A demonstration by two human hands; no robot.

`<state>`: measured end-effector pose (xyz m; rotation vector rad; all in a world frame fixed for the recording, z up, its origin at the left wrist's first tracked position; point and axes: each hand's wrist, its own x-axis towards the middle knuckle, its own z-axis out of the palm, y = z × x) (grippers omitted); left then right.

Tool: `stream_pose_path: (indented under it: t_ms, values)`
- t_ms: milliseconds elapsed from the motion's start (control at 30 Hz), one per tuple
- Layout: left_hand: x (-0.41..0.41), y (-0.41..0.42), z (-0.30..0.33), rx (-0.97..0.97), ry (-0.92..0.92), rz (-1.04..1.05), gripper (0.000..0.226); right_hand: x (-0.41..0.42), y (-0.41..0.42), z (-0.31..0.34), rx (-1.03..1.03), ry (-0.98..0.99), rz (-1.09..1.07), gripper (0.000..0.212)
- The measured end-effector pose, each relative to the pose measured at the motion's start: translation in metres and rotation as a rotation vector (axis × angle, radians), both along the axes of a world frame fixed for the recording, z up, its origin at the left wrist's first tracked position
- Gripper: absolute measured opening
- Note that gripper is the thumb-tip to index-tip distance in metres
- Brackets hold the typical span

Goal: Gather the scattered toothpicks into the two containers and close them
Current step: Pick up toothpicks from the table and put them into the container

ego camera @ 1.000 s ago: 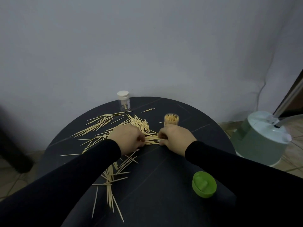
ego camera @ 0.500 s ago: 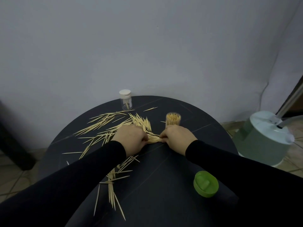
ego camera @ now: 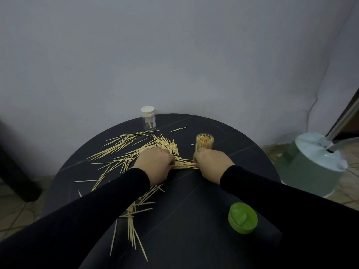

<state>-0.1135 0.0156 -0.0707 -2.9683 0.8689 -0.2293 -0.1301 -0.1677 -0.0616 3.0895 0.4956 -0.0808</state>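
Both hands closing in since earlier: left hand (ego camera: 155,164) & right hand (ego camera: 210,164) pinching toothpick bundle (ego camera: 184,165) w/ curled fingers, near open container (ego camera: 204,142).

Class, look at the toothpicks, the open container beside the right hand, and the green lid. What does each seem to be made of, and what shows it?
Toothpicks: probably wood or bamboo; pale tan, matte, thin pointed slivers.
Open container: likely clear plastic, possibly glass; the packed picks show through its wall.
Green lid: probably moulded plastic; even bright colour, smooth rounded edge, soft sheen.
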Motion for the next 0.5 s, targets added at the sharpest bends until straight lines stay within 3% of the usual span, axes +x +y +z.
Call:
stream_pose_path:
  t_ms: [367,500]
  values:
    - [-0.001,-0.003,0.004,-0.254,0.053,0.113,0.017,-0.004,-0.001,0.016,0.153,-0.063,-0.040,0.014]
    - [0.000,-0.010,0.009,-0.408,0.116,0.152,0.012,-0.002,-0.001,0.031,0.282,0.038,-0.117,0.019]
